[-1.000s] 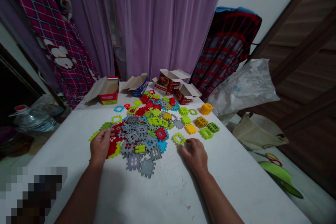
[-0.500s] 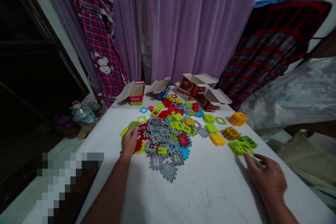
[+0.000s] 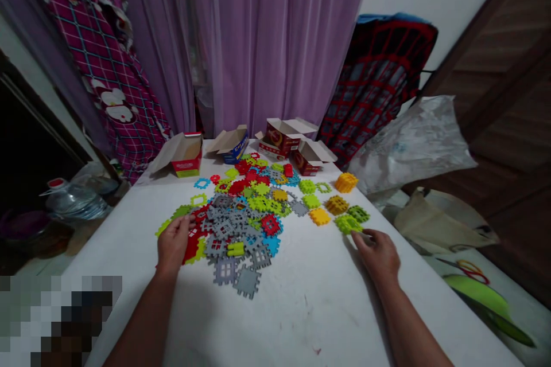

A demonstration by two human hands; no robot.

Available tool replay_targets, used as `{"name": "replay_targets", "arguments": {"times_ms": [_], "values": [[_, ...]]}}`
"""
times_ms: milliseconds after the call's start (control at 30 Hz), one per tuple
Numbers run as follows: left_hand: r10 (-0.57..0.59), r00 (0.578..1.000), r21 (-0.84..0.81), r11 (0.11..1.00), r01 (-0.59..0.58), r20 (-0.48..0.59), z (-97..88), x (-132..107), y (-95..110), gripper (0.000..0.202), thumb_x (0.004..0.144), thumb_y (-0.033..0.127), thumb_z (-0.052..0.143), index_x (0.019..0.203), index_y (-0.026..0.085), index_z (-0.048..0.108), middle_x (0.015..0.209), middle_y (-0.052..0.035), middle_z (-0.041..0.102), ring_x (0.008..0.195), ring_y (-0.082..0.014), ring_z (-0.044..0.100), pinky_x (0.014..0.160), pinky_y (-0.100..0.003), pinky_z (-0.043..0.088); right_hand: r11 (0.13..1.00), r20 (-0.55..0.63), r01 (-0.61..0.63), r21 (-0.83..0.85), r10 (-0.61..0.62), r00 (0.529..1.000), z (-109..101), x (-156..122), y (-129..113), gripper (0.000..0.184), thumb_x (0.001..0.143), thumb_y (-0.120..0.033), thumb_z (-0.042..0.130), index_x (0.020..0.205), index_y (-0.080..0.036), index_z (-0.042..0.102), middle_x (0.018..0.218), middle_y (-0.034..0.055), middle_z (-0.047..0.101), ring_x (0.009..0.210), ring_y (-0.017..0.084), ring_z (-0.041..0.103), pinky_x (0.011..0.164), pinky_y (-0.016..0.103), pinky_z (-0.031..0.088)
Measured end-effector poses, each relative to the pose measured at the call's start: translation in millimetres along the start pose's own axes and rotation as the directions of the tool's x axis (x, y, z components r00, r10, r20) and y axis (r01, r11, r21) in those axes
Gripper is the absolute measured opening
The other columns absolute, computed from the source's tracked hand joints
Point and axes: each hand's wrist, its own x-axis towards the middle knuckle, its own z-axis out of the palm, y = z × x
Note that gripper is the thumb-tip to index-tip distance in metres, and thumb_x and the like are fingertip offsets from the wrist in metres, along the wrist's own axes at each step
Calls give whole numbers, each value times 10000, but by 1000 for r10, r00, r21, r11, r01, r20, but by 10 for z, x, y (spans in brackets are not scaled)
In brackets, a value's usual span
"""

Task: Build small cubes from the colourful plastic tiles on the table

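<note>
A heap of interlocking plastic waffle tiles (image 3: 245, 212) in red, grey, lime, blue and yellow lies on the white table (image 3: 310, 309). My left hand (image 3: 173, 243) rests on its near left side, fingers over red and grey tiles (image 3: 215, 246). Several small built tile cubes stand to the right of the heap, among them an orange one (image 3: 346, 182) and a mustard one (image 3: 337, 205). My right hand (image 3: 376, 255) is at the right, its fingertips touching a lime tile assembly (image 3: 348, 223). That assembly's underside is hidden.
Several opened red and blue cardboard boxes (image 3: 279, 137) stand along the far table edge before a purple curtain (image 3: 258, 40). A crumpled plastic bag (image 3: 413, 146) hangs past the right edge. A plastic water bottle (image 3: 75, 203) sits on the floor left.
My right hand has moved right from the lime ring tile to the lime assembly, and that ring no longer lies in its old place. My left hand stays on the heap.
</note>
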Motion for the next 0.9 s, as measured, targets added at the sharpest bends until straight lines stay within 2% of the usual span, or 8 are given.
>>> {"name": "replay_targets", "arguments": {"times_ms": [200, 400, 533, 733, 900], "values": [[13, 1000, 16, 1000, -13, 12, -3, 3, 27, 459, 726, 583, 530, 861, 193, 731, 835, -65, 773, 830, -246, 726, 870, -388, 550, 999, -12, 33, -6, -33, 999, 24, 13, -22, 663, 715, -791, 428, 854, -192, 675, 980, 137, 676, 874, 274, 595, 787, 408, 468], [-30, 1000, 60, 998, 29, 2, -9, 0, 54, 447, 726, 562, 514, 881, 205, 735, 775, -48, 760, 873, -255, 724, 919, -402, 537, 999, 17, 49, -17, -49, 999, 39, 13, -20, 698, 729, -797, 427, 910, -177, 690, 1019, 143, 678, 880, 271, 601, 796, 408, 464], [-20, 1000, 27, 999, 20, 2, -3, -3, 39, 423, 729, 561, 532, 868, 214, 730, 810, -42, 768, 856, -240, 727, 893, -383, 554, 999, 22, 43, -27, -43, 999, 57, 11, -12, 672, 734, -777, 436, 922, -184, 691, 1021, 139, 682, 902, 272, 594, 790, 401, 465], [-54, 999, 25, 998, 53, 9, -3, -13, 67, 417, 724, 558, 542, 878, 222, 733, 810, -33, 767, 893, -254, 722, 958, -410, 530, 997, 21, 58, -48, -57, 998, 64, 4, -13, 616, 754, -723, 452, 927, -183, 692, 1020, 134, 678, 910, 266, 587, 810, 397, 464], [-86, 996, 10, 996, 86, -6, 7, -31, 103, 420, 711, 555, 540, 876, 217, 729, 802, -33, 763, 895, -258, 717, 953, -410, 531, 997, 34, 57, -50, -55, 998, 54, 4, -17, 586, 750, -693, 473, 933, -177, 685, 1021, 136, 676, 905, 265, 588, 811, 396, 465]]}}
